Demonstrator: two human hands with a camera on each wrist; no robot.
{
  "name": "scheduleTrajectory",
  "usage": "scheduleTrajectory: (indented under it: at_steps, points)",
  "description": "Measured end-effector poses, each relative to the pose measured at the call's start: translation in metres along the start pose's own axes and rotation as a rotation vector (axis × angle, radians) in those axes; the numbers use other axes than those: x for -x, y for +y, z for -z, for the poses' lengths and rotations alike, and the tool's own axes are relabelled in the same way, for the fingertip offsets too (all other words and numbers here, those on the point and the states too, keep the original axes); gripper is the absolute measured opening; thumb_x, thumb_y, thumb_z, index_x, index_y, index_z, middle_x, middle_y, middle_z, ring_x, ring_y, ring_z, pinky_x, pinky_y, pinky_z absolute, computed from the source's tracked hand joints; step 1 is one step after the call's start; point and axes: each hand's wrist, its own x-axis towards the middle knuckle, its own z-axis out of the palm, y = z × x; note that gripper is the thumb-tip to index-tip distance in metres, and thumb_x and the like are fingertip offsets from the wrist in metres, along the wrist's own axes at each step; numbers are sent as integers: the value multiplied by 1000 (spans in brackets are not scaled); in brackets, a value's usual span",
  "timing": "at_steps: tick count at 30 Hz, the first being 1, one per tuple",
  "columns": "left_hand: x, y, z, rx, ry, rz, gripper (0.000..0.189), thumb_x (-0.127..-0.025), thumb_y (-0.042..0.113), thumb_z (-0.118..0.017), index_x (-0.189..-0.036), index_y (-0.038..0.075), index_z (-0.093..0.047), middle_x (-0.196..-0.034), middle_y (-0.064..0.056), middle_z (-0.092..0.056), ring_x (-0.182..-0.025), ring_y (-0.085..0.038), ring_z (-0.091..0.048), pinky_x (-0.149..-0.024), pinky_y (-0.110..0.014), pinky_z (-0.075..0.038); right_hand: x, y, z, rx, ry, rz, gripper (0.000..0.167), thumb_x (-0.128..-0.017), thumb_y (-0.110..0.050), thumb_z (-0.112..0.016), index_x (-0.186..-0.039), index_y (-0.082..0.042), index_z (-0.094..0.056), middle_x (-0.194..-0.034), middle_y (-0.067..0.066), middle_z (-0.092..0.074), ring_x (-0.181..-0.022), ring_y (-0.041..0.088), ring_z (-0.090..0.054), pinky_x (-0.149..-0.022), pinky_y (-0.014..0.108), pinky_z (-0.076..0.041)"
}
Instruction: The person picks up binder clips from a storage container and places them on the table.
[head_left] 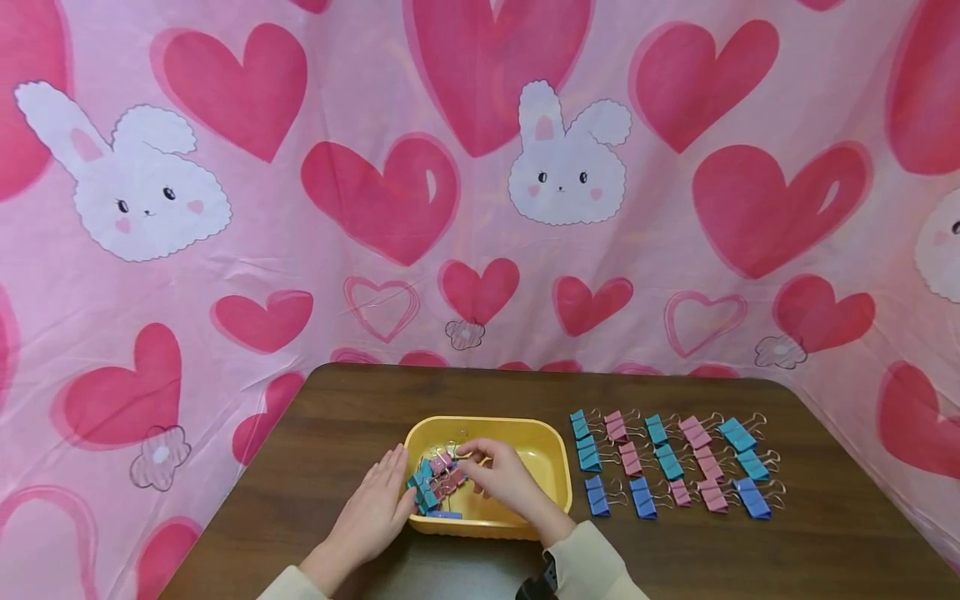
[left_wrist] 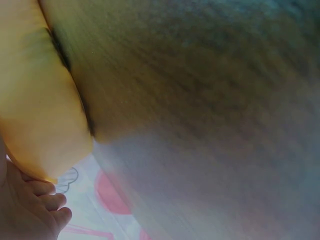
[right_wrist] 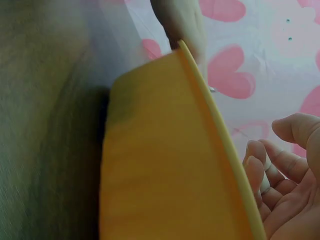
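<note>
A yellow plastic tray (head_left: pixel 553 471) stands on the table with a heap of binder clips in its left end. Pink clips (head_left: pixel 452 481), teal clips (head_left: pixel 426 497) and a blue clip (head_left: pixel 444 516) make up that heap. My left hand (head_left: pixel 369 510) rests against the tray's left wall, fingers straight along it. Over the tray, my right hand (head_left: pixel 510 482) has its fingertips right at the heap's right side. In the right wrist view, the thumb of that hand (right_wrist: pixel 292 185) stands apart from its bent fingers, and nothing shows between them. The tray's wall (right_wrist: pixel 155 150) hides the clips there.
Right of the tray, binder clips lie in three rows on the brown table (head_left: pixel 517 392). They include a teal clip (head_left: pixel 738 435), a pink clip (head_left: pixel 713 496) and a blue clip (head_left: pixel 597 496), wire handles pointing right. A pink heart-patterned cloth (head_left: pixel 480 242) hangs behind.
</note>
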Motion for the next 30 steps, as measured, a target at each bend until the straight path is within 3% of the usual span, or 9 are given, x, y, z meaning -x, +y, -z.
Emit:
scheduleTrajectory:
  at_steps: [4,10,15,21,30]
  points:
    - [0,0,-1,-6,18,-15,59,-93,26,-51,-137,-9,-35,-142,-22,-33,-130,-34,-31,-105,-47,-25,-1,1,-11,-17,-26,-6,20,-87,-11,-63,-103,1,-65,-77,11,-61,-53,25,-54,-44,27,-47]
    - [0,-1,-3,-11,49,-45,58,-92,25,-52,-135,-10,-36,-140,-23,-35,-128,-35,-33,-103,-48,-27,-3,2,-26,-35,-42,-16,19,-85,-10,-64,-102,-2,-67,-74,3,-60,-56,33,-57,-45,33,-50]
    - [1,-1,-3,-11,69,-66,57,-91,23,-53,-134,-11,-38,-139,-24,-37,-126,-37,-35,-102,-50,-28,-5,5,-33,-23,-65,-18,19,-84,-11,-67,-99,0,-66,-70,2,-59,-54,26,-56,-46,28,-50]
    - [1,-1,-4,-13,48,-49,57,-92,24,-52,-135,-11,-37,-140,-24,-35,-128,-36,-34,-103,-49,-27,-6,6,-38,-14,-77,1,13,-83,-8,-66,-94,0,-66,-67,-1,-58,-47,12,-48,-43,20,-44]
    - [1,-1,-4,-10,25,-27,58,-93,25,-52,-136,-9,-35,-141,-22,-34,-129,-35,-31,-105,-48,-25,-9,9,-43,16,-59,-15,6,-82,-9,-68,-84,-4,-67,-62,-2,-58,-43,10,-48,-41,21,-44]
